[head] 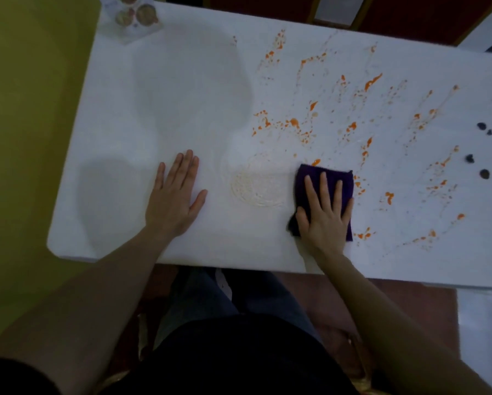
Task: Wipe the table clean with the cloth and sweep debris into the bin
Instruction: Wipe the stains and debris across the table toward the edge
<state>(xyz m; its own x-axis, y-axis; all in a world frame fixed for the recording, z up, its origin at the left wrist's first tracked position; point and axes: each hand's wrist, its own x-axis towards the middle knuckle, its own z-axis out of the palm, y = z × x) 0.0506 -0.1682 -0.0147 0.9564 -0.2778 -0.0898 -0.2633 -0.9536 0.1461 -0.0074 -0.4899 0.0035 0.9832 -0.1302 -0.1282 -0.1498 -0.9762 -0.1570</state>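
My right hand (323, 212) lies flat with fingers spread on the purple cloth (321, 178), pressing it to the table (182, 81) in the lower middle of the frame, near the front edge. My left hand (175, 195) is wide open too, palm down on bare table to the left, holding nothing and bracing me. Between the hands sits a pale swirled smear (257, 186), which I judge to be a patch half-wiped. Orange splatter (293, 122) streaks the whole centre and right of the frame, starting just beyond the cloth's top and right edges. To do this step well I would keep the palm weight even, drag the cloth in overlapping passes through the orange toward me or sideways, and refold it once it loads up, so it does not just spread the stain. Dark bits (484, 173) lie at the far right; those want sweeping, but I see no bin in view. The front edge is close under my wrist, so short pulls there. There is open room up and to the right; a cluttered wrapper (133, 18) sits at the upper left corner.
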